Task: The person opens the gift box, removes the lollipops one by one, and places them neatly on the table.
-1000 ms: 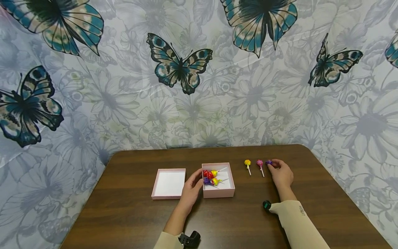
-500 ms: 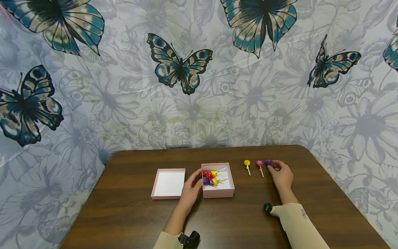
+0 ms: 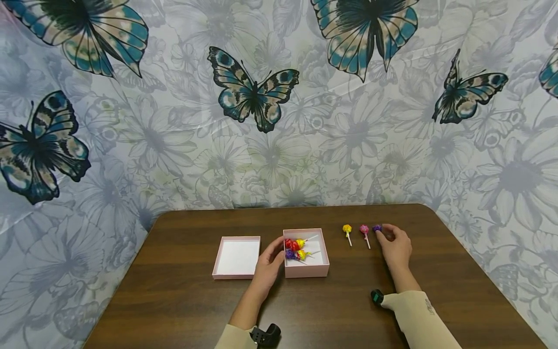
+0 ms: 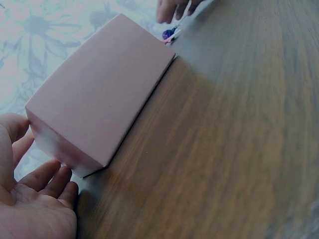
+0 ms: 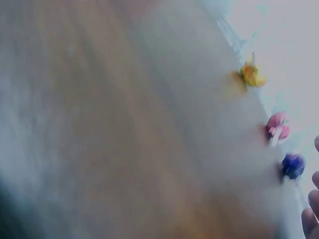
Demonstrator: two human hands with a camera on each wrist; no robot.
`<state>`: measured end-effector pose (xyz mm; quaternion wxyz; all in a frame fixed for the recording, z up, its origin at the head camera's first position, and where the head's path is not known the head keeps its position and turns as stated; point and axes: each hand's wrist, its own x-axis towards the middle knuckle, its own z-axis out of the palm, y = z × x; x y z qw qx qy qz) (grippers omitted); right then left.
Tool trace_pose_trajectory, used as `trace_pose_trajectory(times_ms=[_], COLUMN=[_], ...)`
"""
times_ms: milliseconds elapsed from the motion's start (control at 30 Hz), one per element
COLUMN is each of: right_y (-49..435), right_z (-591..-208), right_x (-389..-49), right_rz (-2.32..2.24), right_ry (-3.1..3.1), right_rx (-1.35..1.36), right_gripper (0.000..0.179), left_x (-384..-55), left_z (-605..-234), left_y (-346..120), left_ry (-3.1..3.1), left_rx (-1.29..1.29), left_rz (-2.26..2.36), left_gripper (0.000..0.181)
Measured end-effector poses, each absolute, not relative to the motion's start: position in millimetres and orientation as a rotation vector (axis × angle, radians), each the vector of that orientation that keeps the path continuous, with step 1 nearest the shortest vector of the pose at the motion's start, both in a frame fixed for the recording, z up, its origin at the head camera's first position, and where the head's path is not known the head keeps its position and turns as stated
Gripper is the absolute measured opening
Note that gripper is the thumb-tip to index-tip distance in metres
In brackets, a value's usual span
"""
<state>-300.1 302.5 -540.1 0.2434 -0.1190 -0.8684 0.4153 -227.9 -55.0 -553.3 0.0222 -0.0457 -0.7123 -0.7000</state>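
My left hand [image 3: 267,269] rests its relaxed fingers against the left wall of a pink box [image 3: 306,272]. Inside the box lie several lollipops [image 3: 293,245] in red, yellow and purple wrappers. In the left wrist view the fingers touch one corner of the box [image 4: 99,94]. My right hand [image 3: 396,246] is at a purple lollipop [image 3: 377,228], its fingers loosely bent and covering the stick in the head view. The right wrist view shows spaced fingertips [image 5: 313,199] beside the purple lollipop [image 5: 293,166], with a small gap. The thumb cannot be made out there.
A pink lollipop [image 3: 364,229] and a yellow lollipop [image 3: 347,229] lie in a row left of the purple one. The box lid [image 3: 237,257], white inside, lies left of the box. A butterfly-print cloth [image 3: 261,165] hangs behind the brown table [image 3: 331,315].
My right wrist and sleeve have shifted slightly toward the near side, while the right fingers stay by the purple lollipop. The left hand, box and lollipops show no visible movement.
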Motion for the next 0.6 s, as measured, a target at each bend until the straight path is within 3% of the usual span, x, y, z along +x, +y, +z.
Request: trace_pose_trajectory(times_ms=[600], right_y=[247], right_z=[-480], right_x=[-276], right_rz=[1.390], right_ry=[-2.230], right_rx=[-0.113], right_gripper=[0.029], left_x=[-227], left_z=[-553], left_y=[-55], left_ry=[-2.200], left_rx=[-0.145], left_rz=[-2.183], left_gripper=[0.045])
